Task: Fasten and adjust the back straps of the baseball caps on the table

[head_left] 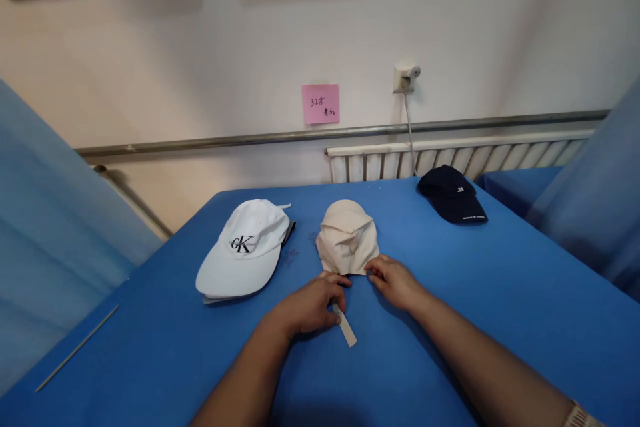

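Note:
A beige cap [347,233] lies at the middle of the blue table, its crown toward the wall and its fabric dented and creased. My left hand [315,303] is at the near left edge of the cap, fingers curled over a pale strap [346,328] whose free end sticks out toward me. Thumb and fingers of my right hand [393,279] pinch the cap's near right edge. To the left sit stacked caps, the top one a white cap [253,237] with black letters. Far right lies a dark navy cap [450,193], brim toward me.
A thin stick [77,349] rests along the left side of the blue table [165,347]. Blue curtains [55,233] hang at both sides. Behind the table are a metal rail [260,139], a radiator [465,155], a plugged-in cord [410,127] and a pink note [321,104].

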Demonstrator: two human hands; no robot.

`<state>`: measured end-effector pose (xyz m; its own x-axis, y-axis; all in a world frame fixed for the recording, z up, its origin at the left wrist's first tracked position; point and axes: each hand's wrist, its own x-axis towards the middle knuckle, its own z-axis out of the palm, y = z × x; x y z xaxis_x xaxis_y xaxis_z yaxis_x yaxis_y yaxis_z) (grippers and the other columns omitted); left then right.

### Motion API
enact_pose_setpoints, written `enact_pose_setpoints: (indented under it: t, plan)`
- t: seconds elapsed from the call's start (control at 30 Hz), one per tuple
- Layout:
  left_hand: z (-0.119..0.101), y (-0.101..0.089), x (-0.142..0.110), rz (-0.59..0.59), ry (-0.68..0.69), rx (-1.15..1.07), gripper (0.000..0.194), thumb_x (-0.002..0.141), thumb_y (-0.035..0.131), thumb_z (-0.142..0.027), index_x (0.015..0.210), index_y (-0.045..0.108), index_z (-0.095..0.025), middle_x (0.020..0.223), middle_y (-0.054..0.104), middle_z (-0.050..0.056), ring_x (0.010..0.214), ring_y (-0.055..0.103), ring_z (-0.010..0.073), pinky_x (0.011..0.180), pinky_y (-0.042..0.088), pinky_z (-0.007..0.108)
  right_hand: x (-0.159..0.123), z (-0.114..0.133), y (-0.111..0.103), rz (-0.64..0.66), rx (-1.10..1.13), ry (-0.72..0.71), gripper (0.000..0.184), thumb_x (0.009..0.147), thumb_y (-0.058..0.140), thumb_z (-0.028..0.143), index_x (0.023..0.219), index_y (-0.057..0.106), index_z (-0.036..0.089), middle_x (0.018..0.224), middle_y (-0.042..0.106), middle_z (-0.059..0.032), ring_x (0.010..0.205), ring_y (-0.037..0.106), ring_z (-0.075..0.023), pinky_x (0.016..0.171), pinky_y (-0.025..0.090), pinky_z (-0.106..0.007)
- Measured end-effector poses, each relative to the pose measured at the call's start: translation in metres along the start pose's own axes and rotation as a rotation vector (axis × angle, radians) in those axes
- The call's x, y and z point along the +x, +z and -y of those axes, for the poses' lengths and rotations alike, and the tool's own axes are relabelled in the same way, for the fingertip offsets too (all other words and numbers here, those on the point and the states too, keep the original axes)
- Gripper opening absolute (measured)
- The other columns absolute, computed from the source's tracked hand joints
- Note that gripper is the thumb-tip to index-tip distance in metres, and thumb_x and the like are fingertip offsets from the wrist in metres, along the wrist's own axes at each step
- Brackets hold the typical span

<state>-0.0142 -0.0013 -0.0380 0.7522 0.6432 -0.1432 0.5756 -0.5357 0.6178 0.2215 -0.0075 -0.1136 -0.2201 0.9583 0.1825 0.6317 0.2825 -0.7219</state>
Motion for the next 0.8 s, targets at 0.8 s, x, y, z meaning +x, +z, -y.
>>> enact_pose_setpoints:
  t: [0.8]
  plan:
    - [0.001, 0.024, 0.028, -0.563, -0.006, -0.296, 0.020, 0.083, 0.056, -0.024, 0.098, 0.069, -0.019, 0.093, 0.072, 0.004, 0.084, 0.064, 0.0188, 0.081, 0.049, 0.030, 0.004, -0.004, 0.007, -0.067, 0.765, 0.159, 0.025, 0.074, 0.068, 0.040, 0.086, 0.062, 0.019, 0.071, 0.062, -0.0001, 0.064, 0.060, -0.0152, 0.066, 0.050, -0.031]
